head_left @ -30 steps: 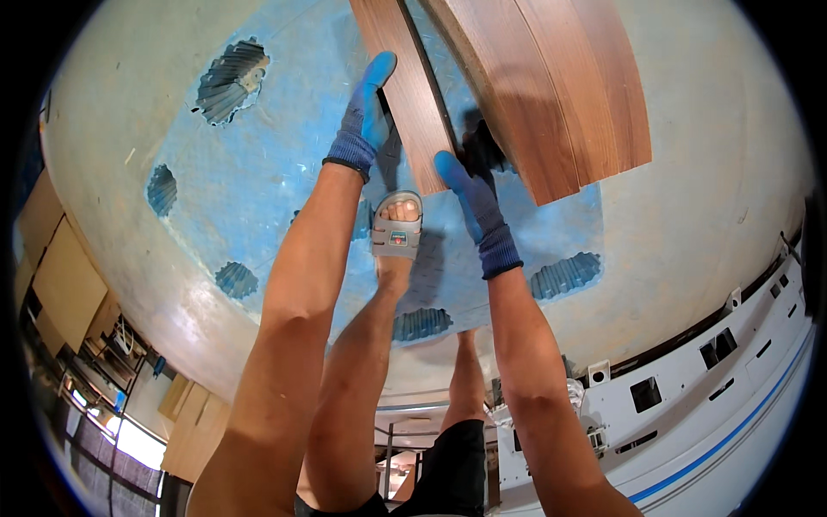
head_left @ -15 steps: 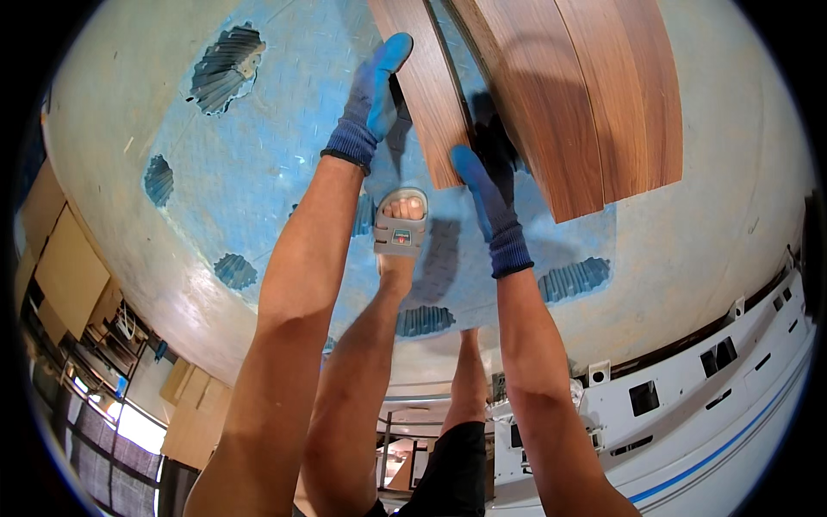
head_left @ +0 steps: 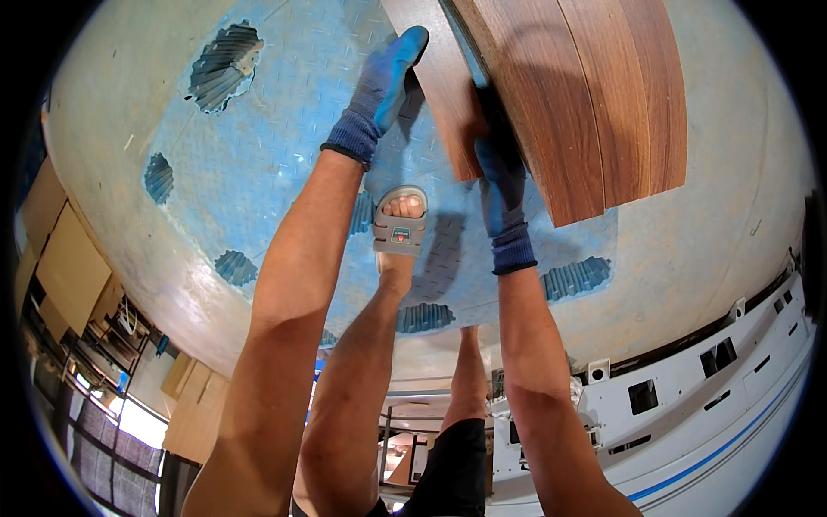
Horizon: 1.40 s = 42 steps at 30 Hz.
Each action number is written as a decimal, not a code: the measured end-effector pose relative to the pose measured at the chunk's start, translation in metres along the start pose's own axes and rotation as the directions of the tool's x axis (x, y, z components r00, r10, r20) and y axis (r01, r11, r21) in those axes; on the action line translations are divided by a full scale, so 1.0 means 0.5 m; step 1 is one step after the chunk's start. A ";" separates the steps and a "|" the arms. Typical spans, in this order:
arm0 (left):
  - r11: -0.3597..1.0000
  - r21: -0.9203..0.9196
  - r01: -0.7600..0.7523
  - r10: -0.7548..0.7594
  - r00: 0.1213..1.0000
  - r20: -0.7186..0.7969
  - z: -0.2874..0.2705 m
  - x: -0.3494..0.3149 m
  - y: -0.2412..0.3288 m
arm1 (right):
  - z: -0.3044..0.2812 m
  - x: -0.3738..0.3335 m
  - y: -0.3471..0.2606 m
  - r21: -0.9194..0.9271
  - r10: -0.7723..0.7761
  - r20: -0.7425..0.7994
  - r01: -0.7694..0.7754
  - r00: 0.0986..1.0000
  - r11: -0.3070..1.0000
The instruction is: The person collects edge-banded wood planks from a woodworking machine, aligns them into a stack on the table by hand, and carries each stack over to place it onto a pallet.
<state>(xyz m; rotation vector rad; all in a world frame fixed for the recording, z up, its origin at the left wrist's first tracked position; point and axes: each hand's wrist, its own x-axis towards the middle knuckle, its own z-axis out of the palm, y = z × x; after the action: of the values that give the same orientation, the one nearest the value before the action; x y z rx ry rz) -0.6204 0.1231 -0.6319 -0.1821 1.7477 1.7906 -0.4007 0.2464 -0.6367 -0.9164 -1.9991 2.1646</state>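
A narrow wood-grain board (head_left: 441, 73) slants across the upper middle. My left hand (head_left: 384, 90), in a blue coated knit glove, grips its left edge with the thumb along the top and the other fingers hidden beneath. My right hand (head_left: 503, 185), gloved the same way, holds its right edge near the close end; those fingers lie in dark shadow. Right beside the board is a pile of darker wood-grain boards (head_left: 594, 112), with a thin gap still showing between them. The far ends of all the boards run out of the picture.
Under the boards lies a blue metal tread plate (head_left: 319, 103) with ragged ribbed holes (head_left: 226, 67). My sandalled foot (head_left: 401, 220) stands on it. A white machine frame (head_left: 680, 405) crosses the lower right. Brown sheets (head_left: 73, 271) and racks are at the lower left.
The narrow board has shifted right with both hands, closer to the pile, and appears more tilted. The gap between them has narrowed.
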 end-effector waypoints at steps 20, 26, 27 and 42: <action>0.917 -0.396 0.038 -0.038 0.999 0.009 0.081 0.032 -0.026 | 0.053 -0.004 -0.062 0.678 0.421 -0.241 -0.159 0.874 0.718; 0.927 -0.372 -0.040 -0.019 0.988 -0.153 0.145 -0.011 0.028 | 0.025 -0.009 -0.043 0.647 0.423 -0.112 -0.257 0.899 0.718; 0.941 -0.335 -0.042 -0.021 0.983 -0.181 0.144 -0.011 0.027 | 0.021 -0.011 -0.039 0.641 0.383 -0.064 -0.256 0.922 0.724; 0.985 -0.001 0.170 -0.170 0.984 0.051 -0.104 0.125 0.125 | 0.026 -0.004 -0.032 0.682 0.445 -0.099 -0.265 0.890 0.681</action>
<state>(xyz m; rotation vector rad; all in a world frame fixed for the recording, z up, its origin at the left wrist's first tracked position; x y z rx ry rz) -0.7187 0.0992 -0.6160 -0.2779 1.6401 1.6631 -0.4102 0.2364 -0.6214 -1.4306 -0.8461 2.4859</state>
